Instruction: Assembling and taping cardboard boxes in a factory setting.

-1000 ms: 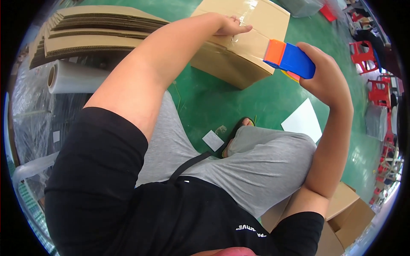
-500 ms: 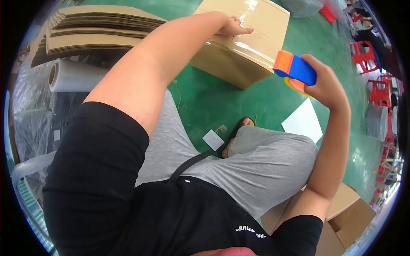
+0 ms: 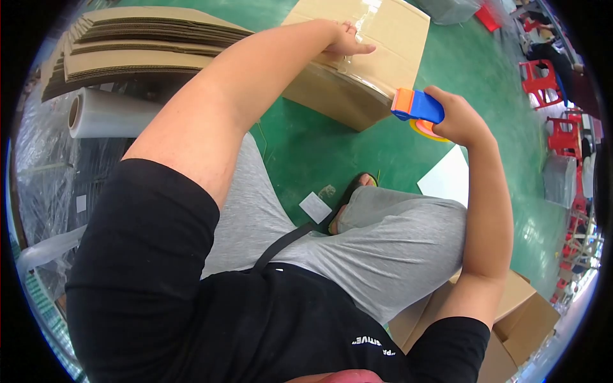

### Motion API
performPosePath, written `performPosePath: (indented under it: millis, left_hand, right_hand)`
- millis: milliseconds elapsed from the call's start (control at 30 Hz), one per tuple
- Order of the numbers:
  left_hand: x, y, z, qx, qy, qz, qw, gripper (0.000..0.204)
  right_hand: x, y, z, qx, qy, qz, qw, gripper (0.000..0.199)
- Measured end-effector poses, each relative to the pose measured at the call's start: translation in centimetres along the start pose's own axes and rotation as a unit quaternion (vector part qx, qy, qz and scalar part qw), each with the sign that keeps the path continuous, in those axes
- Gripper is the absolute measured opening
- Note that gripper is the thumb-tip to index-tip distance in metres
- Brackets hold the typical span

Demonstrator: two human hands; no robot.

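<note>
A closed cardboard box (image 3: 396,48) stands on the green floor in front of me, with clear tape (image 3: 368,16) along its top seam. My left hand (image 3: 345,41) rests on the box's top near its close edge, fingers stretched out and apart, the thumb pointing right. In my right hand (image 3: 460,118) is a blue and orange tape dispenser (image 3: 426,107) with an orange-yellow roll below it. The dispenser's orange head is level with the box's near right corner, close to it; whether they touch I cannot tell.
Flattened cardboard sheets (image 3: 140,64) are stacked at the far left, above a roll of clear film (image 3: 115,115). A white sheet (image 3: 447,175) and a small paper square (image 3: 315,207) lie on the floor. An open carton (image 3: 527,313) is at the lower right; red stools (image 3: 541,83) stand far right.
My right hand has brought the tape dispenser left and slightly down, toward the box's near right corner. My left hand stays on the box top.
</note>
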State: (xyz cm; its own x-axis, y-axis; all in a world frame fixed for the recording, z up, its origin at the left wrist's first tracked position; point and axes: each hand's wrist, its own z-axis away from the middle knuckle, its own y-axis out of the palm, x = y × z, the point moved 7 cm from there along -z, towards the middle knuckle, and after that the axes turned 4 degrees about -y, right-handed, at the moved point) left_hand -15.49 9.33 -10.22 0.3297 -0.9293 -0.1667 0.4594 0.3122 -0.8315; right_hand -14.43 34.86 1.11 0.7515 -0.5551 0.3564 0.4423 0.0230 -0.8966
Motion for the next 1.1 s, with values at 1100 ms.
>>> performPosePath:
  millis: [1100]
  left_hand:
    - [-0.8,1.2,4.6,-0.313,-0.023,0.017,0.949,0.085]
  right_hand:
    - [-5.9,5.0,-1.1,0.138,0.056,0.128,0.981,0.054]
